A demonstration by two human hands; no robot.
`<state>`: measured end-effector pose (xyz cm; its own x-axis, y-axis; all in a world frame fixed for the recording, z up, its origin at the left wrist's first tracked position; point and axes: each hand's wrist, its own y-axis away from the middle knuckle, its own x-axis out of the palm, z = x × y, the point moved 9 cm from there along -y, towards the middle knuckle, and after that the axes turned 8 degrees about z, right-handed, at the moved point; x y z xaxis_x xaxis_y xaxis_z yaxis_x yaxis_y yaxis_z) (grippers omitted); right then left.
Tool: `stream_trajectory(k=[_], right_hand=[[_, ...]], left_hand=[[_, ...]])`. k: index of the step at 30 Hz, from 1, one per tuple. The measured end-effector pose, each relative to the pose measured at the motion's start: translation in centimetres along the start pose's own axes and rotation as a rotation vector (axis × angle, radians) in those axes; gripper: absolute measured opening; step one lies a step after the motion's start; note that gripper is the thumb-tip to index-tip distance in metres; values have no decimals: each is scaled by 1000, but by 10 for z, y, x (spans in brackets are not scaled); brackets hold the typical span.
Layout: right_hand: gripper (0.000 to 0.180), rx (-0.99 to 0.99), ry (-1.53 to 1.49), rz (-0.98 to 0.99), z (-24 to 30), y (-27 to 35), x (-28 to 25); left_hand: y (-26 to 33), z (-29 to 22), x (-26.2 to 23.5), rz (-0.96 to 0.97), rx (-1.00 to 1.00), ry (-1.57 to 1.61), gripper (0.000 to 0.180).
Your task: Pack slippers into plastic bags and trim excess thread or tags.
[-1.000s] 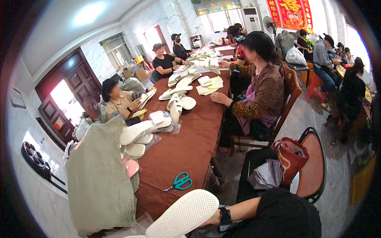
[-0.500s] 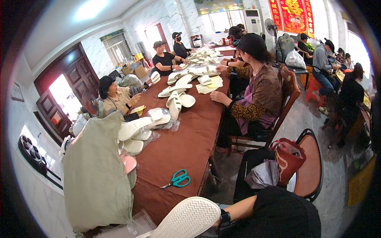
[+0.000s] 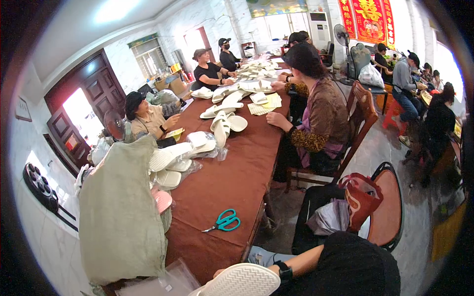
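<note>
At the lower edge, a cream slipper with a zigzag-patterned sole tilts toward me. My right forearm, with a dark watch at the wrist, leads behind it. My right hand grips the slipper from behind, mostly hidden; a sliver of skin shows past the slipper's upper edge. I do not see my left hand. Next to the slipper, clear plastic bags lie at the table's near end. Teal-handled scissors rest on the brown tablecloth, apart from my hand.
A large grey-green sack stands at the left, a pink slipper at its edge. Cream slippers, some in plastic, line the table. Several people sit along both sides. A chair with a red bag stands at my right.
The slipper in my right hand has moved down and slightly right, so less of its sole shows. A co-worker across the table has lowered a slipper from their raised hand.
</note>
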<state>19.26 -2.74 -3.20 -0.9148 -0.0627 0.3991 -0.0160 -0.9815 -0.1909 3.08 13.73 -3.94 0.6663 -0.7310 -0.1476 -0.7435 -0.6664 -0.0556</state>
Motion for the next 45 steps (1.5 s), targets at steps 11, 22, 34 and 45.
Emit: stream_trajectory(k=[11,22,34,45], right_hand=[[61,146,357,-122,42,21,-25],[46,-440,-326,-468,175,-21,-193],[64,-13,565,-996,202,-86,-435],[30,120,907,-1345,184,-45,-506]], left_hand=[[-9,-49,-3,-106,93,189,38],[24,-94,-65,-270,315,-1129,40],[8,-36,-57,-323,-69,-1541,45],[8,-37,-49,-289,-46,-1438,43]])
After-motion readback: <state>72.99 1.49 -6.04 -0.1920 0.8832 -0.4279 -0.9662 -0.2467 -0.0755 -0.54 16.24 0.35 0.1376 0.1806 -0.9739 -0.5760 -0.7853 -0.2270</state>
